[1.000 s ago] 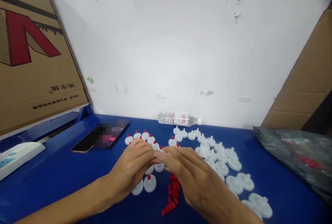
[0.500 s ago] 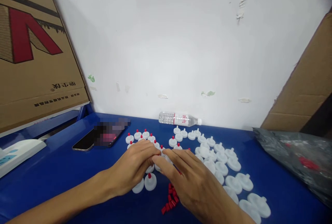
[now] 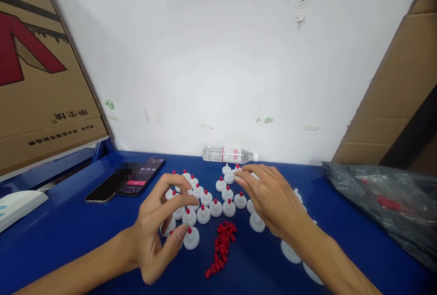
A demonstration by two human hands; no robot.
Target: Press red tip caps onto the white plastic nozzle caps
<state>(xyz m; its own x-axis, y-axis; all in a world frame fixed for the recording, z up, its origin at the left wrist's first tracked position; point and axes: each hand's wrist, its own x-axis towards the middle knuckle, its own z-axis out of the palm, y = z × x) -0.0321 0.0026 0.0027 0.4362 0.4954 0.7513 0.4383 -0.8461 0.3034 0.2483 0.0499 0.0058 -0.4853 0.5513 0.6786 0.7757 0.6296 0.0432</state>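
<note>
My left hand [image 3: 155,229] hovers over the left group of white discs, its fingers curved and apart with nothing between them. Several of those discs, such as the white disc [image 3: 191,239], bear small red caps on their upright stems. Farther right, my right hand [image 3: 273,195] reaches to the back discs, thumb and fingers pinched at a red cap [image 3: 237,166] on a white disc near the bottle. Between my hands lies a loose pile of red caps [image 3: 223,242]. Bare white stems show on a disc [image 3: 226,169] at the back; my right hand hides part of the right-hand group.
A clear plastic bottle [image 3: 230,154] lies against the wall. Two phones [image 3: 143,177] rest at the left, near a white device [image 3: 22,206]. A grey plastic bag [image 3: 378,204] lies at the right. Cardboard [image 3: 44,81] stands at the left, with more at the right.
My hands have parted: the left moved down-left and opened, the right moved up to the back discs. The pile of red caps and nearby discs are now uncovered. The view has shifted slightly right.
</note>
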